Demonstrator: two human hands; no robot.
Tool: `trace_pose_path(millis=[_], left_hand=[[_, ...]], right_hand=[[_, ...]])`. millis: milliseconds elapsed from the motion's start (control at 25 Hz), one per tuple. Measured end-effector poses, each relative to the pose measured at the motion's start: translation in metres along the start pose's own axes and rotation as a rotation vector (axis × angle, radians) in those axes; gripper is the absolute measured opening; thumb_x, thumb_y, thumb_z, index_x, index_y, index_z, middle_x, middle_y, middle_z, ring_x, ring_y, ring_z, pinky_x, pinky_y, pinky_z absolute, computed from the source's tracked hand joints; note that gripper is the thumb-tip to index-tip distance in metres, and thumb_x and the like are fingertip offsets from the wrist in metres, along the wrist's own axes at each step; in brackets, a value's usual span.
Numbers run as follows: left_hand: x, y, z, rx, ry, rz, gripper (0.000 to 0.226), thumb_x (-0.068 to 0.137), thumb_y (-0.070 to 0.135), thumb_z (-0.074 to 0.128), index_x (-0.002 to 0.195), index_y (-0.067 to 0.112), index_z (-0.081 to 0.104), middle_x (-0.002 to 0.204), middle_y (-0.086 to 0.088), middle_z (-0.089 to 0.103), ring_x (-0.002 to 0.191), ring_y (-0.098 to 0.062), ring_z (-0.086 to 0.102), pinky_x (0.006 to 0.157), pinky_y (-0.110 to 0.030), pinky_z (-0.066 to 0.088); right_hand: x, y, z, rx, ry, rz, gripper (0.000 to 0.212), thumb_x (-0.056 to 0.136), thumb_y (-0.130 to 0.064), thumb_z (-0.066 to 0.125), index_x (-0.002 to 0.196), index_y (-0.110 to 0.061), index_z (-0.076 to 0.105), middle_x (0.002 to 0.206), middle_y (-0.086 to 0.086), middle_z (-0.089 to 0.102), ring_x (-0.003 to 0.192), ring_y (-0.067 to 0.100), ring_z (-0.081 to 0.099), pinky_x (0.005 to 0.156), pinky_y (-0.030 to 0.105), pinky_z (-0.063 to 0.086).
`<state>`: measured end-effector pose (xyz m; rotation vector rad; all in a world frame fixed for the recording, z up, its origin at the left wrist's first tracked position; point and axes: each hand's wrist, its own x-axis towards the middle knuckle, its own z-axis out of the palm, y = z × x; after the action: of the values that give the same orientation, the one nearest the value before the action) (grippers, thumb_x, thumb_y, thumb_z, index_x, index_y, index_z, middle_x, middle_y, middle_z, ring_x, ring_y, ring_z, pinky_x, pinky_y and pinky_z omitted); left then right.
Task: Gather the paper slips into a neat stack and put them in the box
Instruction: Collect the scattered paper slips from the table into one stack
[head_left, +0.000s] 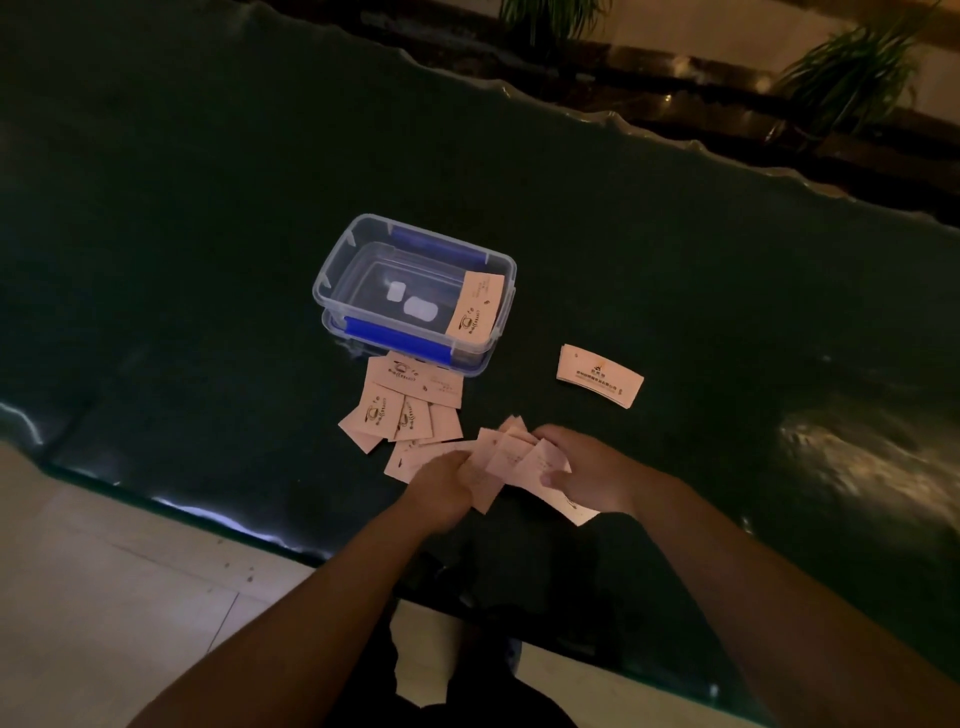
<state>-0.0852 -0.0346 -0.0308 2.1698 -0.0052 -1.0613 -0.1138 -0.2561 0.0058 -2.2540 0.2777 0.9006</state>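
I see printed logos and lines of small text on the slips, but none of it is sharp enough for me to read. Both my left hand (447, 480) and right hand (582, 467) are closed on a messy fan of slips (514, 457) just above the table (182, 208). Other slips (405, 400) lie loose just beyond my left hand, one slip (475, 304) leans on the clear box's (358, 249) rim, and a small stack (600, 374) sits apart to the right.

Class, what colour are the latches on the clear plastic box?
Blue latches, seen in the head view.
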Motion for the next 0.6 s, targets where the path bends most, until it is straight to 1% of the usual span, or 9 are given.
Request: trace_pose_path(millis=[120, 240, 320, 360, 400, 480, 520, 560, 600], left_hand=[[0.002, -0.004, -0.008, 0.036, -0.052, 0.028, 0.034, 0.102, 0.010, 0.049, 0.135, 0.012, 0.057, 0.143, -0.012, 0.057, 0.130, -0.028, 0.054, 0.097, -0.037, 0.050], [0.004, -0.012, -0.014, -0.007, -0.030, 0.112, 0.045, 0.095, 0.002, 0.056, 0.136, 0.021, 0.058, 0.142, -0.006, 0.059, 0.133, -0.024, 0.053, 0.100, -0.035, 0.046], [0.002, -0.019, -0.015, -0.013, -0.012, 0.163, 0.050, 0.092, 0.001, 0.057, 0.136, 0.024, 0.059, 0.141, -0.004, 0.061, 0.134, -0.023, 0.053, 0.101, -0.033, 0.043], [0.001, -0.022, -0.015, -0.005, -0.005, 0.174, 0.048, 0.092, 0.002, 0.058, 0.135, 0.024, 0.060, 0.140, -0.004, 0.062, 0.134, -0.024, 0.054, 0.101, -0.032, 0.043], [0.001, -0.025, -0.014, 0.000, 0.000, 0.181, 0.046, 0.092, 0.003, 0.058, 0.133, 0.024, 0.061, 0.139, -0.004, 0.063, 0.132, -0.024, 0.055, 0.101, -0.033, 0.044], [0.001, -0.029, -0.013, -0.025, 0.029, 0.178, 0.046, 0.092, 0.003, 0.060, 0.133, 0.024, 0.061, 0.138, -0.002, 0.063, 0.126, -0.019, 0.058, 0.099, -0.032, 0.048], [0.000, -0.029, -0.014, -0.060, 0.072, 0.163, 0.046, 0.092, 0.003, 0.062, 0.132, 0.026, 0.061, 0.136, 0.000, 0.063, 0.118, -0.013, 0.060, 0.093, -0.027, 0.050], [-0.003, -0.031, -0.014, -0.104, 0.143, 0.138, 0.044, 0.092, 0.004, 0.063, 0.129, 0.028, 0.061, 0.133, 0.002, 0.062, 0.107, -0.005, 0.060, 0.083, -0.020, 0.049], [-0.007, -0.034, -0.015, -0.147, 0.240, 0.101, 0.042, 0.092, 0.005, 0.065, 0.125, 0.031, 0.061, 0.132, 0.003, 0.060, 0.099, -0.002, 0.058, 0.075, -0.015, 0.046]], right_hand=[[0.008, -0.013, 0.004, -0.127, -0.025, -0.092, 0.064, 0.098, -0.011, 0.071, 0.153, -0.031, 0.048, 0.162, -0.007, 0.040, 0.154, 0.022, 0.035, 0.118, 0.048, 0.044], [0.015, -0.021, 0.002, -0.239, -0.081, -0.142, 0.070, 0.096, -0.009, 0.071, 0.156, -0.034, 0.045, 0.173, -0.009, 0.025, 0.162, 0.019, 0.013, 0.128, 0.057, 0.024], [0.018, -0.026, 0.003, -0.334, -0.101, -0.166, 0.069, 0.093, -0.011, 0.072, 0.152, -0.035, 0.047, 0.174, -0.008, 0.026, 0.163, 0.018, 0.005, 0.130, 0.060, 0.011], [0.020, -0.028, 0.004, -0.381, -0.106, -0.178, 0.065, 0.092, -0.013, 0.073, 0.148, -0.035, 0.049, 0.171, -0.007, 0.031, 0.164, 0.019, 0.006, 0.130, 0.059, 0.008], [0.022, -0.030, 0.005, -0.407, -0.111, -0.181, 0.061, 0.090, -0.014, 0.074, 0.143, -0.035, 0.051, 0.166, -0.006, 0.040, 0.162, 0.020, 0.016, 0.129, 0.057, 0.013], [0.025, -0.031, 0.008, -0.351, -0.130, -0.141, 0.058, 0.090, -0.013, 0.075, 0.136, -0.037, 0.051, 0.151, -0.005, 0.055, 0.148, 0.020, 0.043, 0.120, 0.048, 0.038], [0.027, -0.030, 0.009, -0.281, -0.137, -0.114, 0.057, 0.090, -0.010, 0.075, 0.135, -0.037, 0.050, 0.147, -0.005, 0.058, 0.140, 0.019, 0.051, 0.111, 0.042, 0.049], [0.028, -0.030, 0.010, -0.213, -0.134, -0.095, 0.057, 0.091, -0.008, 0.074, 0.133, -0.036, 0.051, 0.145, -0.005, 0.059, 0.136, 0.018, 0.055, 0.102, 0.037, 0.056], [0.030, -0.030, 0.011, -0.159, -0.127, -0.083, 0.055, 0.091, -0.007, 0.074, 0.131, -0.037, 0.051, 0.144, -0.005, 0.060, 0.132, 0.017, 0.058, 0.094, 0.034, 0.059]])
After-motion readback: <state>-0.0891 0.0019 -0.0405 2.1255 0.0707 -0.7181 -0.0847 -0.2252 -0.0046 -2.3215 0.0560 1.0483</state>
